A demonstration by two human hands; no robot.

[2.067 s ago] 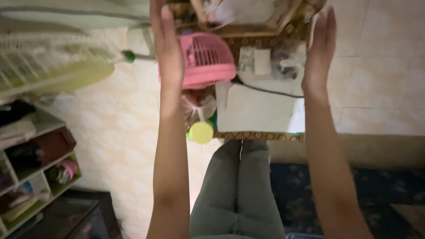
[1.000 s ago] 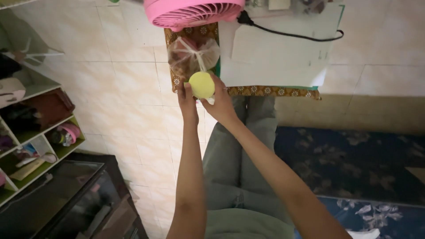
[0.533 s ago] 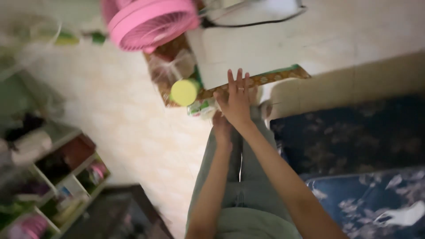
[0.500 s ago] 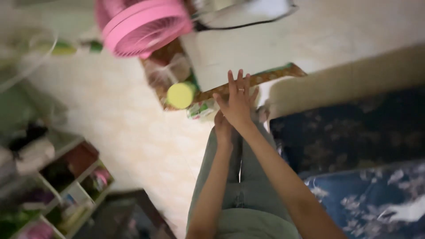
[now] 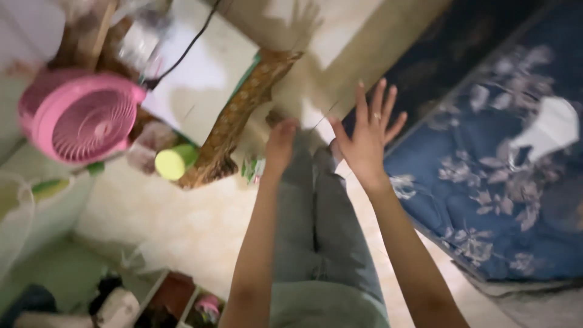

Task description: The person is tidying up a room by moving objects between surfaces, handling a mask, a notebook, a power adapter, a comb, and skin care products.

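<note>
Tiled floor, low table (image 5: 243,109): right hand (image 5: 367,143) spread open, empty; left hand (image 5: 280,146) loosely curled beside small packet (image 5: 252,170), grip unclear

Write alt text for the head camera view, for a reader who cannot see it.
Two bare hands are raised over the person's grey-trousered legs: the right hand is open with fingers spread, holding nothing, and the left hand is blurred. To the left stand a pink fan and a yellow-lidded container; a blue floral mattress lies right.
</note>
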